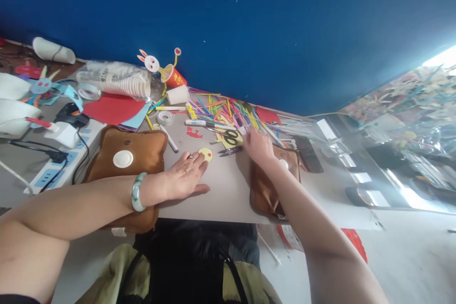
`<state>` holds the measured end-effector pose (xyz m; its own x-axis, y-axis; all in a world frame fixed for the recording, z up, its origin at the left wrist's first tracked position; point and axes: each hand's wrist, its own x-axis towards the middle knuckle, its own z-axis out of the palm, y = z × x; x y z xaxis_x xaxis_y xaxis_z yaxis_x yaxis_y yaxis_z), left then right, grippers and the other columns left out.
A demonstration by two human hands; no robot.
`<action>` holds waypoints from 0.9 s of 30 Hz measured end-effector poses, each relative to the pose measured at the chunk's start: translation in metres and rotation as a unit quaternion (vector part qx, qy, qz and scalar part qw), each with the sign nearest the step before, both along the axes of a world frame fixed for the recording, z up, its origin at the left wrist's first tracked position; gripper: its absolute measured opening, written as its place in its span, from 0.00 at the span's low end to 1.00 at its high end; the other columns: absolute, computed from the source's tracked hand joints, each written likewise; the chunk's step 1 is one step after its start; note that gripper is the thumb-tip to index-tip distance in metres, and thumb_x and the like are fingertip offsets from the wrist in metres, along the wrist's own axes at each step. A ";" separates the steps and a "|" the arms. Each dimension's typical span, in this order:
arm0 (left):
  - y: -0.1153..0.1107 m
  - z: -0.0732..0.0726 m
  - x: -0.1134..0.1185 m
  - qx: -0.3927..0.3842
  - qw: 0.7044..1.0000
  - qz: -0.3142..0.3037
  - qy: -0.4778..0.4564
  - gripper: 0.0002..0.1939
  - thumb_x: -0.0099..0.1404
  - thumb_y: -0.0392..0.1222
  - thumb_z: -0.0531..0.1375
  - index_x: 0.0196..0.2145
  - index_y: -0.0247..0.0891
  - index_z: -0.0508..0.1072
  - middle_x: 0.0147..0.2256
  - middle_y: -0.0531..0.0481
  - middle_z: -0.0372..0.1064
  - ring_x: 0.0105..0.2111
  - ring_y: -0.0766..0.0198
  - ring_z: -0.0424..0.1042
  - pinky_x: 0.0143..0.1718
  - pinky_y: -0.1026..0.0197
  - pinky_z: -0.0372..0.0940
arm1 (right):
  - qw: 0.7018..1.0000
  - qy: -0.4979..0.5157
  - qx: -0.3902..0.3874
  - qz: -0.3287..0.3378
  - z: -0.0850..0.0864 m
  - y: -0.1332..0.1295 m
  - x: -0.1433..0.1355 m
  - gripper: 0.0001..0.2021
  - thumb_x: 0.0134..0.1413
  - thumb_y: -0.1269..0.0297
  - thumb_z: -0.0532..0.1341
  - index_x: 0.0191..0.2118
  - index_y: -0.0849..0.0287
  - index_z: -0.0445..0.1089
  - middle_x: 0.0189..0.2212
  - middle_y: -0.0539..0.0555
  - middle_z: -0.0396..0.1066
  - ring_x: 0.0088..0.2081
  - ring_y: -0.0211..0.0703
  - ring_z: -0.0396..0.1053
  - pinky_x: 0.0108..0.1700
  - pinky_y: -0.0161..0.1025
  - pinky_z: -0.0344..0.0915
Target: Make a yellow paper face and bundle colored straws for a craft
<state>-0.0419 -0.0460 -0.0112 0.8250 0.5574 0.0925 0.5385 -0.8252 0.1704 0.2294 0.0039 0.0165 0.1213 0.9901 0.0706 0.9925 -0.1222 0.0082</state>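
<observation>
The yellow disc is presumably being steadied by the flat, thumb-spread left hand at eight o'clock, the right hand (grip unclear) lying at three.

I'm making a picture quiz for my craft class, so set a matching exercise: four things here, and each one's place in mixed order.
1. yellow disc
2. bracelet
3. black-handled scissors
4. red cup

A. beside the right hand
B. nearest the blue wall
C. at the fingertips of the left hand
D. around the left wrist

Pairs: 1-C, 2-D, 3-A, 4-B
</observation>
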 end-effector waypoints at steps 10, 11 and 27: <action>0.019 0.005 0.001 -0.268 0.923 0.079 -0.264 0.28 0.68 0.64 0.55 0.51 0.37 0.67 0.35 0.49 0.74 0.35 0.60 0.73 0.39 0.58 0.64 | 0.904 0.325 -0.007 0.277 0.024 -0.094 -0.023 0.10 0.65 0.62 0.58 0.43 0.58 0.76 0.34 0.55 0.77 0.35 0.44 0.75 0.37 0.38 0.68; 0.019 0.006 0.001 -0.295 0.918 0.058 -0.259 0.26 0.70 0.63 0.53 0.48 0.38 0.69 0.32 0.51 0.73 0.32 0.62 0.72 0.36 0.61 0.63 | 0.899 0.336 -0.021 0.280 0.026 -0.098 -0.024 0.09 0.64 0.62 0.60 0.43 0.58 0.77 0.33 0.55 0.77 0.35 0.43 0.75 0.37 0.38 0.68; 0.005 -0.001 0.003 -0.193 0.972 -0.101 -0.085 0.23 0.76 0.55 0.44 0.37 0.40 0.70 0.28 0.50 0.73 0.24 0.61 0.69 0.27 0.60 0.55 | 0.781 0.619 0.028 0.082 0.013 -0.119 -0.062 0.15 0.60 0.48 0.62 0.33 0.55 0.70 0.16 0.47 0.65 0.17 0.38 0.61 0.19 0.37 0.59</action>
